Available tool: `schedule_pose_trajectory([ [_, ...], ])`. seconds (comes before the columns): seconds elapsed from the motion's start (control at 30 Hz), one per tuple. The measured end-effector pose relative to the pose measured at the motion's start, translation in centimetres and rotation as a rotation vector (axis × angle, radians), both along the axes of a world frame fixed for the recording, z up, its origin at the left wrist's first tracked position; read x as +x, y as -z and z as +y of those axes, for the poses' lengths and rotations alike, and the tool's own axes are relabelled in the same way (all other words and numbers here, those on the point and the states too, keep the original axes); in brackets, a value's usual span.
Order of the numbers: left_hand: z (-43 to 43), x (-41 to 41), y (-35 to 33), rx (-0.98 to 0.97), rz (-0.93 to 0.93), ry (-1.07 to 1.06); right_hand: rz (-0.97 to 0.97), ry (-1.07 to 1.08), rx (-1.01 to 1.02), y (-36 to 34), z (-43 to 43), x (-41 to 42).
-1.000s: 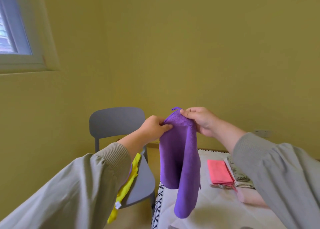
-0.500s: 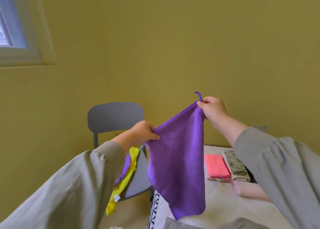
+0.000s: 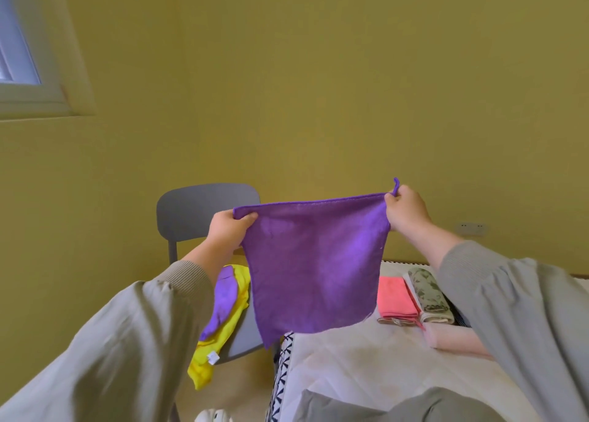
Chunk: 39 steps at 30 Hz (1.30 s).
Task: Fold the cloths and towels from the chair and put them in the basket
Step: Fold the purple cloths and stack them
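Cloth (image 3: 315, 262) hangs spread in mid-air in front of the chair (image 3: 191, 211), left hand (image 3: 228, 228) and right hand (image 3: 406, 211) each pinching a top corner (basket not in view); a weak pinch could drop a corner and skew the fold.

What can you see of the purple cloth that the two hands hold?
The purple cloth is roughly square, soft and fleecy-looking, with a stitched hem and a small loop at its upper right corner. It hangs spread out in the air. The left hand and right hand grip its top corners.
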<state>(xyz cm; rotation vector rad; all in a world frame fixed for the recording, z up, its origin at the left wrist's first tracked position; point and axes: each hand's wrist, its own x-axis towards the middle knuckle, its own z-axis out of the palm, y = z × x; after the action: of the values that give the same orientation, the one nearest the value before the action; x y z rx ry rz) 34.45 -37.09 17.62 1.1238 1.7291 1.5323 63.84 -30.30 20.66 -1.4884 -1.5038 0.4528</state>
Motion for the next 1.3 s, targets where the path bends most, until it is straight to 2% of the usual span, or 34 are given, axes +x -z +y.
schedule_pose_trajectory([
  [0.2,0.3,0.7,0.5,-0.064,-0.014,0.054,-0.079,0.04,-0.002,1.3,-0.2,1.6],
  [0.3,1.0,0.9,0.9,-0.097,0.052,0.074,-0.109,0.044,-0.033,2.0,0.4,2.4],
  [0.4,2.0,0.9,1.8,-0.099,0.306,0.054,-0.123,0.055,-0.066,3.2,1.3,2.9],
  [0.57,3.5,1.3,4.8,-0.229,0.833,0.007,-0.07,0.067,-0.142,7.4,3.1,3.6],
  [0.63,4.1,1.4,6.4,-0.287,0.944,-0.017,-0.007,0.068,-0.19,9.4,4.1,3.7],
  [0.7,4.8,1.4,8.1,-0.352,0.948,-0.029,0.07,0.055,-0.255,11.6,5.1,3.5],
  [0.77,5.9,1.6,9.7,-0.415,0.828,0.007,0.175,0.021,-0.31,13.6,6.2,2.9],
  [0.87,7.8,2.3,11.8,-0.405,0.264,0.087,0.288,-0.001,-0.306,16.1,7.8,2.5],
  [0.93,9.2,2.6,13.1,-0.38,0.029,0.083,0.284,-0.001,-0.335,17.8,9.1,2.4],
  [1.03,11.2,3.1,15.2,-0.39,-0.131,0.078,0.239,-0.023,-0.437,19.9,10.6,2.3],
  [1.13,13.3,3.8,16.6,-0.395,-0.288,0.09,0.32,-0.041,-0.499,21.0,12.7,1.8],
  [1.3,17.1,4.4,16.4,-0.297,-0.509,0.146,0.443,0.021,-0.394,19.3,16.6,1.2],
])
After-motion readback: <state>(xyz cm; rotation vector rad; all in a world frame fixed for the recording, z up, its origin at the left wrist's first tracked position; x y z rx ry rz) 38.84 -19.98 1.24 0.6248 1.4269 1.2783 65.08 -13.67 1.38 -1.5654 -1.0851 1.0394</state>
